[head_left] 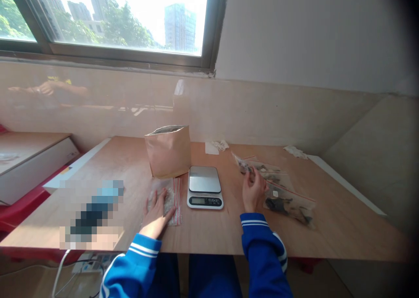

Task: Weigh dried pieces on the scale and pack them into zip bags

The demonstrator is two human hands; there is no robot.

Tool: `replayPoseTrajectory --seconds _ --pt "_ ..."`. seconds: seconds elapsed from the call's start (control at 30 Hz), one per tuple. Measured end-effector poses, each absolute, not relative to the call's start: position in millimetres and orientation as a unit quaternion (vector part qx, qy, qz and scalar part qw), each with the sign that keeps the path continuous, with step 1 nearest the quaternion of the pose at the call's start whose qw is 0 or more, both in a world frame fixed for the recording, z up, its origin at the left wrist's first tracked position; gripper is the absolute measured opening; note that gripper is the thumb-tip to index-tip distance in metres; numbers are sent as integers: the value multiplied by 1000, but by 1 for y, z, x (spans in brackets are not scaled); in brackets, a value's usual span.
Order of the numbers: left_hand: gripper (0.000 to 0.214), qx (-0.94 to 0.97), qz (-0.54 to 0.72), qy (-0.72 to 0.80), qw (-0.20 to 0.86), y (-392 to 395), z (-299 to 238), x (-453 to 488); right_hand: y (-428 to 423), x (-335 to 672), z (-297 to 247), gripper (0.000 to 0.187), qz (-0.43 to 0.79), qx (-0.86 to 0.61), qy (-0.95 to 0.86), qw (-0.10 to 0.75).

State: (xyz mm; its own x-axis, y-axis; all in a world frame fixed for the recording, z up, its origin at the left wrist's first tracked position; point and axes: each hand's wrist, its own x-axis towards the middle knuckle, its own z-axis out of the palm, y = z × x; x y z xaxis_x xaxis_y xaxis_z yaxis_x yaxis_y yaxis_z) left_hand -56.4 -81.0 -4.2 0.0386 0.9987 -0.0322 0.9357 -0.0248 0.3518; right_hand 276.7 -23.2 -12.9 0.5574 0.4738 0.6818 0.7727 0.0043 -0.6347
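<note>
My left hand [157,211] lies with its fingers spread on a clear zip bag [176,202] with a red seal line, left of a kitchen scale [205,180]. The bag's contents look pale and are partly hidden by the hand. My right hand [254,189] pinches a small clear plastic bag [241,162] with dark bits inside, its upper corner raised off the table. Beside that hand lie more clear zip bags with dark, dried-looking contents: one bag [291,204] nearer me and another bag [271,172] behind it. Nothing rests on the scale's metal plate.
An open brown paper pouch [168,154] stands behind the scale's left side. Crumpled white tissue [220,146] lies at the table's back edge, more tissue [295,152] farther right. A pixelated dark object [94,213] with a white cable [60,267] lies at the left.
</note>
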Motion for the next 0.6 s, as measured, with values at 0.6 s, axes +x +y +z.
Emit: replayPoseTrajectory --seconds 0.6 --pt "34 633 423 448 468 -121 86 -7 -104 161 39 52 449 -510 -340 650"
